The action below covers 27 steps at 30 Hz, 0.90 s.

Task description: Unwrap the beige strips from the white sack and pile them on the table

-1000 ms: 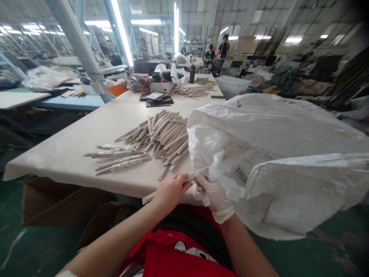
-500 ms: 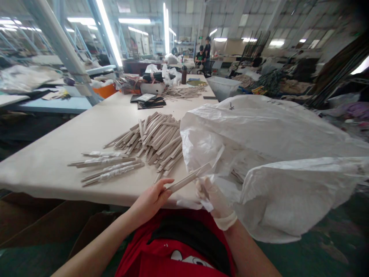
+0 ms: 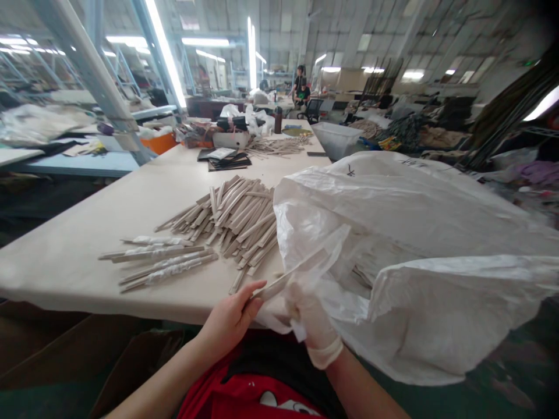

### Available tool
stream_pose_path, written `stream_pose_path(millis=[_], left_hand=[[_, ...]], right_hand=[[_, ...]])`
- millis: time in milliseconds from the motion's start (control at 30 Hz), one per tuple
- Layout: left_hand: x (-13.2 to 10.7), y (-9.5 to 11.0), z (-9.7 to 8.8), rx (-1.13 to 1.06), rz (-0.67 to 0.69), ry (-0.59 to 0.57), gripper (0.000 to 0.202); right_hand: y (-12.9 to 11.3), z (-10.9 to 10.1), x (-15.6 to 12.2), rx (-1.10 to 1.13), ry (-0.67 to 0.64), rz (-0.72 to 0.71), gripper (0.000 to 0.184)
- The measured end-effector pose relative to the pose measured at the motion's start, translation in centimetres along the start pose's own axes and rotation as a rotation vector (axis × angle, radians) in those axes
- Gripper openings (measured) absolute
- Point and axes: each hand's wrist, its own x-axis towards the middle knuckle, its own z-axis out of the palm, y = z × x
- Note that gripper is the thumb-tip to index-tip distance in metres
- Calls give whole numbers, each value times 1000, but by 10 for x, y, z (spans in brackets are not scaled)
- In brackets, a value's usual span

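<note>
My left hand (image 3: 229, 321), bare, is closed on the near end of a flat beige strip (image 3: 276, 285), or a few stacked together. That strip points away to the right over the table's front edge. Beside it, my right hand (image 3: 309, 320), in a pale glove, grips thin white plastic film (image 3: 334, 251) that lies over the strip's far part. The right fingertips are partly blurred and covered. Ahead lies a loose pile of similar strips (image 3: 240, 215). Several strip bundles partly wrapped in white film (image 3: 163, 266) rest to its left.
A large white woven sack (image 3: 419, 209) spreads over the table's right side, its mouth open with strips inside. Farther back on the table (image 3: 144, 198) are black flat pieces (image 3: 225, 160), more strips and a dark bottle (image 3: 278, 120). Two people (image 3: 301, 90) are in the background.
My right hand has moved slightly left and down with the film, which now covers more of the strip. The left hand still holds the strip, a little lower in view.
</note>
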Motion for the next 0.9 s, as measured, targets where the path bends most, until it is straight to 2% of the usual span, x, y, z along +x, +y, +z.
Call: stream_pose_path(millis=[100,200,267,367,433,567,700,767,867,900], left_hand=[[-3,1,2,43,-2,-1,29],[-2,8,5,15,-16,83,28],[-5,12,5,7,-7,86,28],[-14,12,3,38,14,22,28],[-18,10,4,34,9,43,28],[-22,6,5,11,-12,116,29],[-29,0,1,60,28,58,26],[-34,-4,1,102,33,73,26],[-37,-21,-5,251,49,87,28],[-37,-31,-12,350,44,95,28]], right_hand=[[-12,0,3,238,90,-88,41],[-6,12,-5,222,47,6,38],[-3,15,-11,207,3,24,38],[-8,8,-13,311,3,-61,39],[-12,5,-13,355,35,-107,38],[-6,12,-18,278,-61,-18,40],[-2,17,-19,354,-64,-45,43],[1,20,-19,352,-73,6,43],[9,21,-21,277,-170,168,41],[11,17,-21,267,-162,163,41]])
